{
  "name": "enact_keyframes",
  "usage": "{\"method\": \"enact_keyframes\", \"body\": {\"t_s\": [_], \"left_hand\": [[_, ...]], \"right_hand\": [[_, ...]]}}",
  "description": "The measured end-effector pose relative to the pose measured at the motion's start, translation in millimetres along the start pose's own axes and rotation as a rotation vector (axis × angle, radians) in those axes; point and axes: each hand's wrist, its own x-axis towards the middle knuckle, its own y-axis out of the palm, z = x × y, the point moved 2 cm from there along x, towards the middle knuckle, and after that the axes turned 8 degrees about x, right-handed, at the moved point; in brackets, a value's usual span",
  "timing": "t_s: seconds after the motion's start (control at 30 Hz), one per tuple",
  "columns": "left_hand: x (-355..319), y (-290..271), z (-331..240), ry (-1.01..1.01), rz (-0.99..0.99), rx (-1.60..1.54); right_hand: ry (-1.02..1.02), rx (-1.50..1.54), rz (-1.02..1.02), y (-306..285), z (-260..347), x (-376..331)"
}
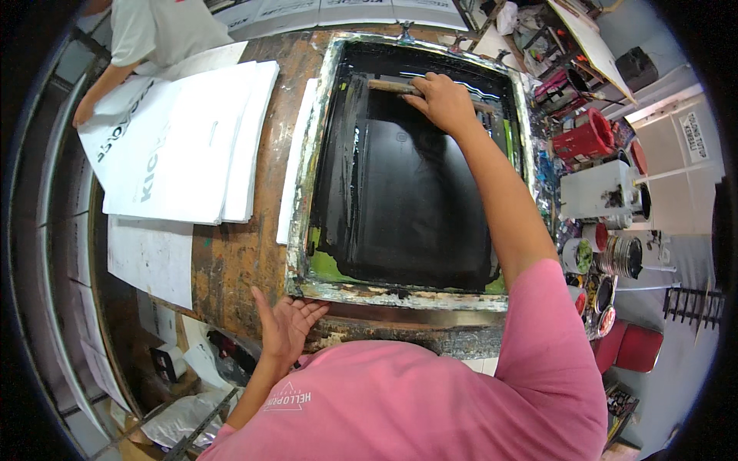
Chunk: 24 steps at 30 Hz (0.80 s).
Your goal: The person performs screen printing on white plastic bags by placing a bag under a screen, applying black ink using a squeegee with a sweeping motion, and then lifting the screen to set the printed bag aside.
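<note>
A screen-printing frame (400,296) with paint-crusted edges lies on the wooden table, its mesh (415,200) covered in black ink. At the far end inside it, my right hand (444,104) is closed round the wooden handle of a squeegee (388,86); the blade is hard to make out against the ink. My left hand (288,323) is open by the near left corner, palm up and fingers apart, with its fingertips at the frame's near edge. A white sheet (296,184) shows along the frame's left side.
On the left of the table (227,265) lies a stack of white printed sheets (177,146), and another person's hand (86,111) touches its far left edge. Ink tins, a red bucket (584,138) and a translucent tub (592,192) crowd the right side. Hinge clamps (405,32) stand behind the frame.
</note>
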Motion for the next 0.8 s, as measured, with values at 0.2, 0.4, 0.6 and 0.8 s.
{"method": "enact_keyframes", "body": {"t_s": [0.2,0.4,0.6,0.8], "left_hand": [[0,2,5,0.053,0.039,-0.003],[-4,1,8,0.127,0.114,0.097],[-22,15,-10,0.198,0.14,0.171],[-58,51,-79,0.675,0.526,0.162]], "right_hand": [[0.078,0.163,0.394,-64,67,-74],[0.131,0.268,0.299,-110,177,-230],[0.142,0.098,0.086,-137,224,-263],[0.067,-0.125,-0.278,-216,233,-214]]}}
